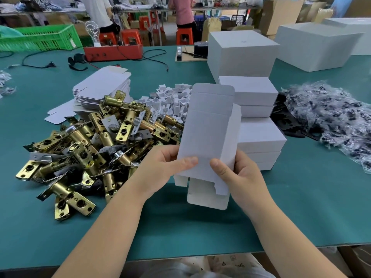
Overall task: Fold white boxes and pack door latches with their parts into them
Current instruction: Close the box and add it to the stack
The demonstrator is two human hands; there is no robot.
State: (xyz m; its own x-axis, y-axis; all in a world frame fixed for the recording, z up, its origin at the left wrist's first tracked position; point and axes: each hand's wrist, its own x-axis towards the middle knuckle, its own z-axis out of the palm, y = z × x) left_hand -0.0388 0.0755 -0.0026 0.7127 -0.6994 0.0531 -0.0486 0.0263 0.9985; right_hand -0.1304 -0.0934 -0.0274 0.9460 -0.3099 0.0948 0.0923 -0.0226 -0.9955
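A white box blank [208,129], partly opened into a sleeve, stands upright above the green table [301,207], its end flaps unfolded at top and bottom. My left hand [160,169] grips its lower left edge, thumb on the front face. My right hand [241,175] grips the lower right edge, thumb also on the front. A heap of brass door latches [90,145] lies to the left. Flat box blanks [102,87] are stacked behind the heap. Small white card parts [172,99] are piled at the middle. Bagged screws [337,121] and black plates [285,119] lie at the right.
Closed small white boxes [259,137] are stacked just behind the held blank, with larger white cartons [243,51] further back. A red tester box [113,52] with cables and a green crate [40,37] stand at the far left. Two people work at a far bench.
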